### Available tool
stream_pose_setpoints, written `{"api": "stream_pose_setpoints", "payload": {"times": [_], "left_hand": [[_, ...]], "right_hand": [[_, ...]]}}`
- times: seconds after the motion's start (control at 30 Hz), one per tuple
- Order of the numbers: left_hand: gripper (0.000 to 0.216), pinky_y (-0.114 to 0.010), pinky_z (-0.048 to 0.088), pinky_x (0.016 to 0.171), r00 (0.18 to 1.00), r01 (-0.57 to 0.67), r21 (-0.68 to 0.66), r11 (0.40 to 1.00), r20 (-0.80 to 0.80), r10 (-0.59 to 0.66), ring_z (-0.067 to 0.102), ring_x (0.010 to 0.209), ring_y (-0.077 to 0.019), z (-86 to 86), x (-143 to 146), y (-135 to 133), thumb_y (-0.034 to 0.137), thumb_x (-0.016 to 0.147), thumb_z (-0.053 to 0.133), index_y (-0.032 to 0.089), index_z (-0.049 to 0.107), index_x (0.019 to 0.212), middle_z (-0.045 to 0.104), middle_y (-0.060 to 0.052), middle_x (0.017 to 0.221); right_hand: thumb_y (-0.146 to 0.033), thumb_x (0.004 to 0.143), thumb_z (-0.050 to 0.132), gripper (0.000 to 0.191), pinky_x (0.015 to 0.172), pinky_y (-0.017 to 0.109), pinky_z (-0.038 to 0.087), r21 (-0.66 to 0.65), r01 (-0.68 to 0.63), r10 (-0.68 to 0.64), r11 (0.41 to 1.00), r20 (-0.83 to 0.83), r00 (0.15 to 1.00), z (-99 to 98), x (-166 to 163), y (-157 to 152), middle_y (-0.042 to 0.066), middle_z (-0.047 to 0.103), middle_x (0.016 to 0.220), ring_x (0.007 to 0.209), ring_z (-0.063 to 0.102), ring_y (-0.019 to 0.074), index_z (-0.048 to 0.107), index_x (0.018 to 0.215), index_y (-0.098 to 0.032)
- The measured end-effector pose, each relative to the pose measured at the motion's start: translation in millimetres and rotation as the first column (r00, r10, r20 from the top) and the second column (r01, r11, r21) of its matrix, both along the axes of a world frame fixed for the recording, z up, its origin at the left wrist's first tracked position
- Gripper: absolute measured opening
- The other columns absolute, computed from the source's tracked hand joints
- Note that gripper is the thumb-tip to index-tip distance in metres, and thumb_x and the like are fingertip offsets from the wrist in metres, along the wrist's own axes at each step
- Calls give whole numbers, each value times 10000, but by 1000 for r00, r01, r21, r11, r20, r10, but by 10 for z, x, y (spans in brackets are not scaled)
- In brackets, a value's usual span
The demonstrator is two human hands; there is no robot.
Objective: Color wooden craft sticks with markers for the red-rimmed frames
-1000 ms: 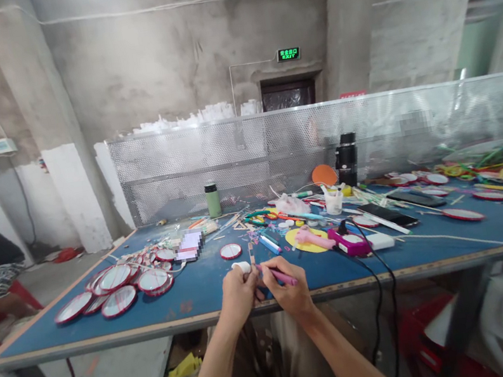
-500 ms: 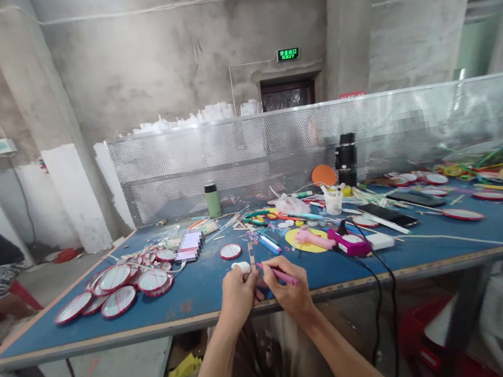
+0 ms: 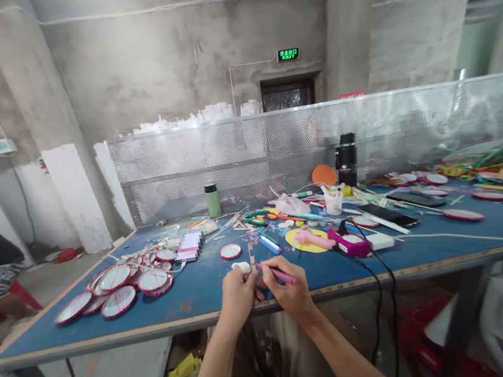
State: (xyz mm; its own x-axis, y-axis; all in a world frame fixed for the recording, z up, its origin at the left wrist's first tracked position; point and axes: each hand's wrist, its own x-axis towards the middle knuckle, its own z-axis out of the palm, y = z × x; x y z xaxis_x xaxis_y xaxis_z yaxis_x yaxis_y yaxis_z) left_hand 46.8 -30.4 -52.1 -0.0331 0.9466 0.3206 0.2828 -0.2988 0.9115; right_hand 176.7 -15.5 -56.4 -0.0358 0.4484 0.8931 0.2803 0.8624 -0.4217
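Note:
My left hand (image 3: 237,292) is closed at the table's front edge, pinching a small flat wooden stick (image 3: 252,255) that points upward. Something white (image 3: 243,267) shows at its fingers; whether it is worn or held I cannot tell. In my right hand (image 3: 294,291) is a pink-purple marker (image 3: 283,274), gripped like a pen. Its tip end meets the stick, though the exact contact is hidden by fingers. Just beyond lie a round red-rimmed disc (image 3: 230,252) and blue-and-white markers (image 3: 270,244).
Red-rimmed discs (image 3: 119,302) are heaped at left beside a phone (image 3: 190,246). A yellow disc (image 3: 306,240), a pink glue gun (image 3: 315,238), a purple device (image 3: 351,242) and cables lie right. A green bottle (image 3: 212,201) and black flask (image 3: 347,161) stand near the mesh screen (image 3: 226,154).
My hands, the stick and the marker stay almost in place. At the far right edge, a blurred shape and a shadow have come over the table.

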Motion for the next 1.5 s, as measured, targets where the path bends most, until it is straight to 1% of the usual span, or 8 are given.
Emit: {"api": "stream_pose_setpoints", "payload": {"times": [0.23,0.5,0.67,0.93,1.17,1.37,1.5], "left_hand": [[391,-203,364,362,1000,-1,-7,1000,8,1,500,335,-118,-19,-4,21,529,838,482,189,533,653,571,1,450],[394,-201,360,357,1000,-7,-10,1000,-2,7,494,336,-117,3,3,0,532,838,477,192,522,645,565,2,450],[360,-196,352,353,1000,5,-1,1000,6,-5,498,337,-115,3,-1,-3,495,840,483,188,533,659,574,3,457],[396,-200,367,358,1000,-1,20,1000,-7,1,502,335,-118,-15,-4,13,531,849,472,192,516,649,567,4,447],[370,-202,375,358,1000,2,7,1000,11,-2,502,334,-118,-38,-10,30,504,845,483,185,533,664,579,-2,456],[385,-193,362,357,1000,4,11,1000,5,-4,499,335,-113,-8,-3,5,507,851,481,188,521,640,572,-1,449],[362,-192,366,358,1000,5,5,1000,9,-5,507,335,-114,14,4,-11,486,846,490,187,526,645,572,3,452]], "right_hand": [[-182,877,565,125,603,220,488,4,6,-6,1000,-15,1000,8,0,-24,0,665,685,597,611,126,642,779,-186],[-184,881,564,133,601,214,481,0,-2,2,1000,-6,1000,-5,-3,-5,-3,657,677,589,605,122,636,770,-183],[-185,879,572,114,621,219,486,-2,15,-15,1000,-21,1000,-22,2,8,0,671,694,612,625,128,646,793,-184],[-181,883,571,122,607,213,479,-1,-7,7,1000,-10,1000,-16,-6,10,-3,662,684,594,608,119,639,782,-181],[-175,880,570,117,619,218,485,8,14,-14,1000,-21,1000,-17,0,1,3,670,693,608,621,126,640,787,-183],[-182,882,563,124,600,211,485,7,-3,3,1000,-6,1000,7,-13,-9,-2,661,685,593,609,121,641,786,-183],[-179,882,563,126,597,214,482,15,17,-17,1000,-13,1000,1,-6,-4,-2,656,671,582,607,121,635,779,-182]]}}
